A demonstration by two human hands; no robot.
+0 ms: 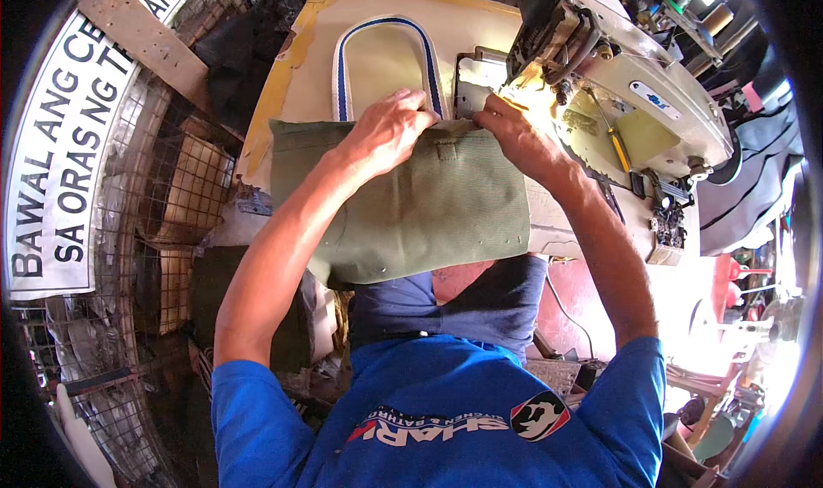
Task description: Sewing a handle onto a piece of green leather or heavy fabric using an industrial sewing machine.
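A piece of olive-green fabric (411, 205), perhaps a bag body, hangs over the near edge of the sewing table toward my lap. My left hand (396, 132) pinches its top edge near the middle, next to a webbing strap (341, 68) in white and blue that loops up over the table. Farther right, my right hand (512, 132) grips the same edge, close beside the lit needle area of the sewing machine (549, 33). A small stitched rectangle (447, 150) shows on the fabric between my hands. The fingertips of both hands are partly hidden.
On the machine bed at right lies a yellow-handled screwdriver (619, 149). The pale sewing table (296, 85) has a worn, peeling edge. A wire mesh partition (120, 196) with printed signs stands at left. Thread spools (717, 18) sit at the upper right.
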